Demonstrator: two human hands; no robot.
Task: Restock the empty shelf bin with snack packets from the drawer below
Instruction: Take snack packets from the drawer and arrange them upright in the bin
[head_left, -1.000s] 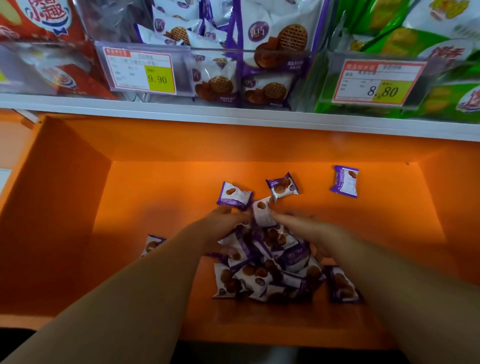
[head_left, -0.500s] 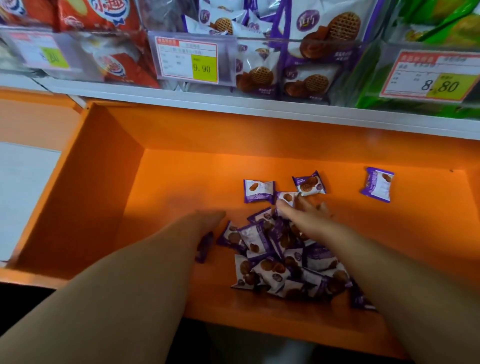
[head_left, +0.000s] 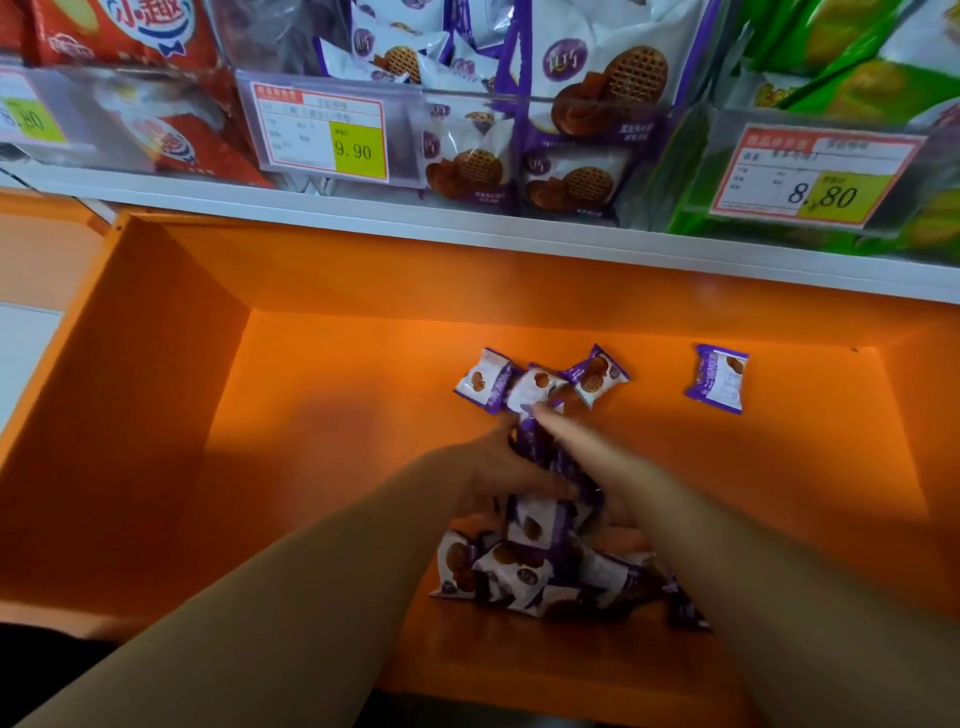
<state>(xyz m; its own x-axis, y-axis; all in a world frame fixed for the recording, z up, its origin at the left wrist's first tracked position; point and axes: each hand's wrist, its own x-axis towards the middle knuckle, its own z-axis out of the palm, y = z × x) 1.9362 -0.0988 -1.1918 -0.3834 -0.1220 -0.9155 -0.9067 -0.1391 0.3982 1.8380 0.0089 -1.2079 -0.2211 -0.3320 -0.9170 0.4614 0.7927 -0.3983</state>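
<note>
Packets (head_left: 524, 566) bunched in drawer (head_left: 311, 415).
My left hand (head_left: 493, 467) grips them, right hand (head_left: 602, 462) presses straight-fingered; strays (head_left: 719, 379) beyond, bin (head_left: 410, 156) above.

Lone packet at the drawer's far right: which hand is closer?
Right. The right hand lies below-left of the lone packet, apart from it, pressing the packet pile; the left hand grips that pile farther left.
</note>
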